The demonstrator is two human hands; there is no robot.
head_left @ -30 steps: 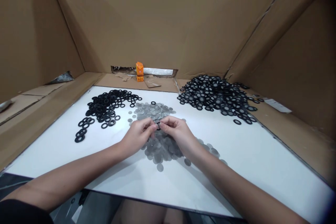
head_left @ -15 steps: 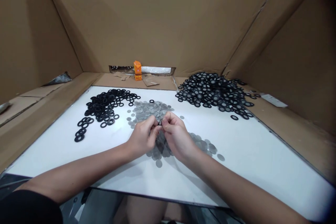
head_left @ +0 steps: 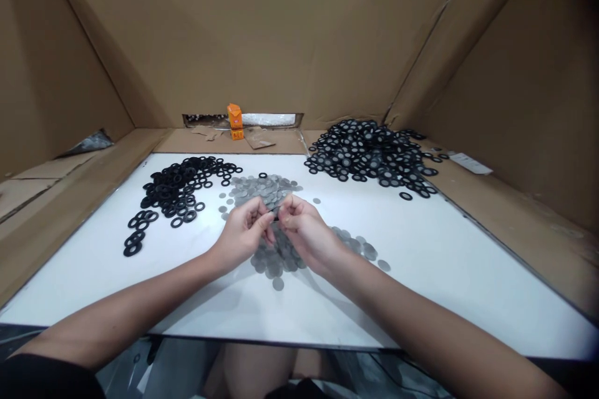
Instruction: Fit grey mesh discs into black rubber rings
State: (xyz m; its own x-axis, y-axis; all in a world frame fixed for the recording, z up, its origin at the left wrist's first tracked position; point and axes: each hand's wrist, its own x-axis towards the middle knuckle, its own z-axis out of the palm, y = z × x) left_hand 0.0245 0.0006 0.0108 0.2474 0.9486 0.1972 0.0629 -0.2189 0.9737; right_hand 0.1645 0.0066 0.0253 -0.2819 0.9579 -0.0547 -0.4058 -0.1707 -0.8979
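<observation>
Fingers (head_left: pixel 262 221) of the left hand (head_left: pixel 241 230) and right hand (head_left: pixel 309 234) pinch a small dark piece (head_left: pixel 276 218) above grey discs (head_left: pixel 255 187), hiding some; black rings (head_left: pixel 168 183) lie left, filled rings (head_left: pixel 369 153) right, orange box (head_left: pixel 234 116) behind.

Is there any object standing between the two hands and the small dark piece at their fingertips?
Nothing visible stands in the way: the left hand and the right hand both pinch the dark piece directly at the fingertips. The grey discs lie below, on the white table, not between.
</observation>
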